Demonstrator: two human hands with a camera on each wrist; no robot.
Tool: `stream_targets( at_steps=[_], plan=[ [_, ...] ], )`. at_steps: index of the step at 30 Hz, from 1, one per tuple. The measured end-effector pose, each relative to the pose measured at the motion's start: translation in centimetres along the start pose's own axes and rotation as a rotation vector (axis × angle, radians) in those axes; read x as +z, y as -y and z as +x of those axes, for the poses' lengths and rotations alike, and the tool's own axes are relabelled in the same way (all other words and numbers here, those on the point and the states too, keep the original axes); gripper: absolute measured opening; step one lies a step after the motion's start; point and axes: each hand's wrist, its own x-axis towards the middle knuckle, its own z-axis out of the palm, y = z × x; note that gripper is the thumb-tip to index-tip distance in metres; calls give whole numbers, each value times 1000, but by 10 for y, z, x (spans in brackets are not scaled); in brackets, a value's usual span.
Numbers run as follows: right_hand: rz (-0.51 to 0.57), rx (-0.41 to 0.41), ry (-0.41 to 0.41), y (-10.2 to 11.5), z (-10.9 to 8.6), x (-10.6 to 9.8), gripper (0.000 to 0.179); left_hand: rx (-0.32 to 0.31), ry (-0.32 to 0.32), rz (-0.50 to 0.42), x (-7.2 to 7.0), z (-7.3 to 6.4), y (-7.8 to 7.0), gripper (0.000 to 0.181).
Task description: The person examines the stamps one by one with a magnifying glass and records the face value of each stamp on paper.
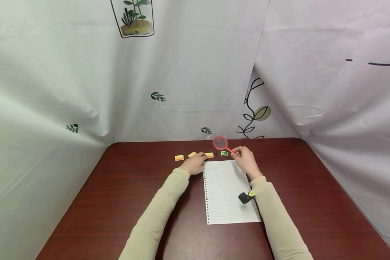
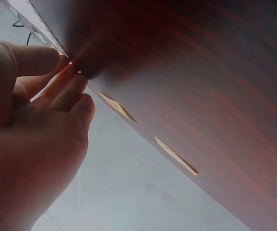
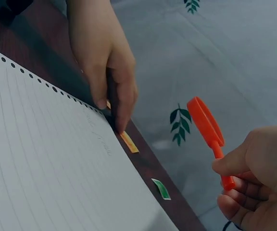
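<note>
My right hand (image 1: 246,161) holds a small red magnifying glass (image 1: 220,143) by its handle, thumb and fingers around it. The lens is raised near the table's far edge, by a green stamp (image 1: 224,153). My left hand (image 1: 193,165) rests at the top left corner of a lined sheet of paper (image 1: 229,195). Its fingertips touch an orange stamp (image 3: 130,142) lying on the table, partly covered by them. Two more orange stamps, one flat (image 1: 179,157) and one tilted (image 1: 192,154), lie to its left. Faint writing shows on the sheet's top line.
The dark reddish wooden table (image 1: 117,202) meets a pale hanging cloth (image 1: 188,72) with printed plants behind the stamps. A black camera mount (image 1: 245,198) at my right wrist hangs over the paper.
</note>
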Motion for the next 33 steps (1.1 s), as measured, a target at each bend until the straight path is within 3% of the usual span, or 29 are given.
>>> stream_targets(
  at_steps=[17, 33],
  plan=[
    [6, 15, 65, -4, -4, 26, 19, -2, -5, 7, 2, 4, 2, 41],
    [-23, 19, 84, -6, -7, 32, 15, -19, -16, -27, 2, 4, 3, 43]
  ],
)
